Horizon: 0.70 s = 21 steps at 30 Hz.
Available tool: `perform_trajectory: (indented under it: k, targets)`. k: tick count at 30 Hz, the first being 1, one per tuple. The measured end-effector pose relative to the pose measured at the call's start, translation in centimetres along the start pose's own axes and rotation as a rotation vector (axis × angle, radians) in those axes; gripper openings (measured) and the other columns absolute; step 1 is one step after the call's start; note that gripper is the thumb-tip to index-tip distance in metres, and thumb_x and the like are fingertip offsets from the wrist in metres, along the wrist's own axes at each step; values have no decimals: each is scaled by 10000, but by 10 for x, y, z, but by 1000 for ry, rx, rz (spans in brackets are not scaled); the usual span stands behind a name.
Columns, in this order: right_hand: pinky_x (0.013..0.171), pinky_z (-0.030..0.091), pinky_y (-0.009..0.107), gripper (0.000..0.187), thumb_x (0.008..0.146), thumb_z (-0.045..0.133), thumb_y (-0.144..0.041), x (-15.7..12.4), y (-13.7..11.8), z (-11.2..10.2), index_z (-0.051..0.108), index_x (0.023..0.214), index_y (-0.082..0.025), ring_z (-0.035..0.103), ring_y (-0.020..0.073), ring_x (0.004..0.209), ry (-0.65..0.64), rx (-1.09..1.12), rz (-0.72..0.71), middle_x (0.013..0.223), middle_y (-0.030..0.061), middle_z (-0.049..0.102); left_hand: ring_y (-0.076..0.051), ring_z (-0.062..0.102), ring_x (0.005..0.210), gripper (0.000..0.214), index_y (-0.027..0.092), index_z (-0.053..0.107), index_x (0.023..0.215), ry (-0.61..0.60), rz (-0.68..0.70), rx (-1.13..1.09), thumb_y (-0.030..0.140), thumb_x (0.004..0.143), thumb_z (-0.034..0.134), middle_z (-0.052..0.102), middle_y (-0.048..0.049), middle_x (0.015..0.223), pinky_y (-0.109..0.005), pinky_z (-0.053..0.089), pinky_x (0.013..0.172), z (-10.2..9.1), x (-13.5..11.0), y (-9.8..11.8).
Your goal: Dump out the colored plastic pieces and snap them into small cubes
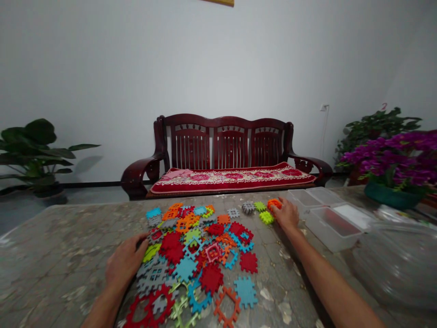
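A loose pile of interlocking puzzle tiles in red, blue, grey, orange and lime green covers the middle of the table, with a dark red tile [211,279] and a light blue tile [245,292] among them. My left hand [125,260] rests against the pile's left edge, thumb and forefinger apart, beside a lime green tile [151,252]. At the far right of the pile, my right hand [287,215] has its fingers closed on orange puzzle tiles [273,203]. Close to it lie lime green tiles [266,217] and a small stack of grey tiles [248,207].
Clear plastic boxes [332,230] stand right of my right arm, with a transparent lid or container [399,262] nearer me. Purple flowers in a green pot [392,195] sit farther right. Beyond the patterned table [78,255] is a wooden bench [225,122] with a red cushion.
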State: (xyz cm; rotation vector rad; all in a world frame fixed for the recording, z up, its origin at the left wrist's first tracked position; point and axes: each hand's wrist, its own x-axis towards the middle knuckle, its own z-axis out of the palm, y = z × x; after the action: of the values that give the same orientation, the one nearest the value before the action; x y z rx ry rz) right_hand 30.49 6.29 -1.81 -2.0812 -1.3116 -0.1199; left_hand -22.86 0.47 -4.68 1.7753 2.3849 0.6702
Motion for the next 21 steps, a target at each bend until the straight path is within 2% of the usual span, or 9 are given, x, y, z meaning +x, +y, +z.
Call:
perform_trajectory:
  k: [2,5,8,11,15,21]
  targets:
    - [1008,481,397,414,877,582,-332,-12,-19,5,709,1248,-199,650,273,1132,-65,129,-121,1208,113,736,-323,658,1196,457,225,728,1257,-17,-6,12,390,979,406,730,-104,1289,-470,511,1009,-2,0,2]
    - [1018,478,358,337,882,554,-272,-33,-58,15,754,1147,-216,664,233,1113,-277,270,-332,1159,74,762,-315,657,1205,467,230,717,1274,-41,-17,25,389,985,387,722,-101,1304,-462,508,1017,-4,-1,4]
    - [1053,450,365,420,816,622,-238,-50,-99,23,736,1220,-230,625,246,1182,-452,202,-528,1211,63,749,-306,652,1217,467,231,711,1281,-44,-5,17,386,985,385,720,-101,1306,-456,505,1027,-5,-2,4]
    - [1067,427,362,554,783,638,-233,-59,-129,26,677,1335,-216,586,266,1237,-565,43,-629,1272,84,721,-304,644,1233,465,215,710,1273,-34,-2,12,375,984,384,711,-111,1323,-456,498,1037,-5,-3,4]
    - [1032,436,384,653,736,666,-231,-61,-147,26,636,1389,-206,585,308,1214,-658,-132,-693,1235,113,726,-295,643,1233,459,210,704,1273,-40,-3,3,369,987,382,707,-110,1333,-450,485,1050,-5,-4,4]
    - [1028,433,373,633,763,646,-205,-62,-148,26,621,1396,-189,604,289,1173,-653,-143,-706,1236,115,725,-279,647,1228,449,235,710,1269,-38,0,19,373,987,389,718,-95,1318,-416,490,1030,-5,-5,6]
